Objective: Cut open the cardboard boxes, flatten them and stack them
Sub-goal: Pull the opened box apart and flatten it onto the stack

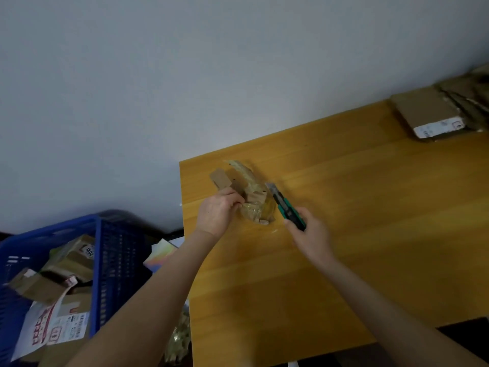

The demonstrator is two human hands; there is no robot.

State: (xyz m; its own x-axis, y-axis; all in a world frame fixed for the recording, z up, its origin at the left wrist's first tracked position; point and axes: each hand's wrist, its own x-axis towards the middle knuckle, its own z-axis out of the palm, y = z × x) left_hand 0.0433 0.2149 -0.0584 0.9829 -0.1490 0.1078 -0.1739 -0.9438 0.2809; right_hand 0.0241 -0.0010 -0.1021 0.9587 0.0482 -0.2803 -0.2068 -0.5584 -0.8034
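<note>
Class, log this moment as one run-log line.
stage: cutting | left hand: holds box | right hand: grips knife, blade by box | cardboard stack: far right of table

The flattened stack [434, 112] at far right is cut off by the right edge. The blue crate [116, 263] is cropped at left. The right hand [311, 235] is motion-blurred; the near end of the knife [287, 209] is hidden in it. The box [252, 197] is partly covered by the left hand [217, 213].
</note>
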